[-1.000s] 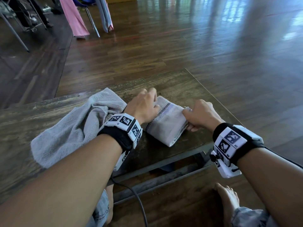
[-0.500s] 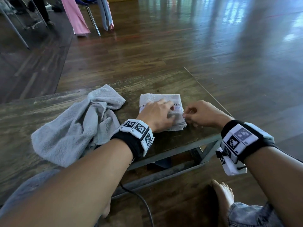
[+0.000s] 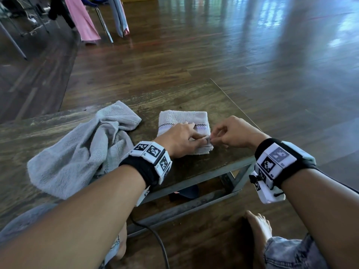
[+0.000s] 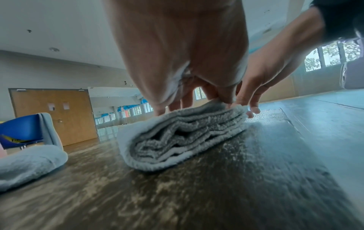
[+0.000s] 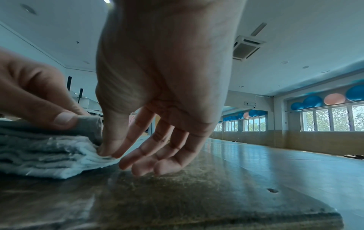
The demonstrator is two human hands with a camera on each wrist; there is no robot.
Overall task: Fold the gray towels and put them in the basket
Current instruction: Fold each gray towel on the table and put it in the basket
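A folded gray towel [image 3: 182, 120] with a checked stripe lies near the right end of the low wooden table [image 3: 194, 96]. My left hand [image 3: 202, 137] rests on its near half, fingers pressing down on the top layer [image 4: 197, 101]. My right hand [image 3: 212, 139] pinches the towel's near right corner between thumb and forefinger [image 5: 106, 152], its other fingers loose above the table. The stacked layers of the folded towel [image 4: 177, 140] show from the side. A second gray towel [image 3: 81, 152] lies crumpled to the left. No basket is in view.
The table's right edge [image 3: 237, 107] runs close beside my right hand. Below the table are a black cable [image 3: 155, 235] and a bare foot [image 3: 258, 230]. A chair draped with pink and gray cloths [image 3: 85, 22] stands on the floor far back left.
A second ago both hands held the towel half-folded at a slant. It now lies square and flat, the left hand has settled on top and the right hand has moved to pinch the near corner.
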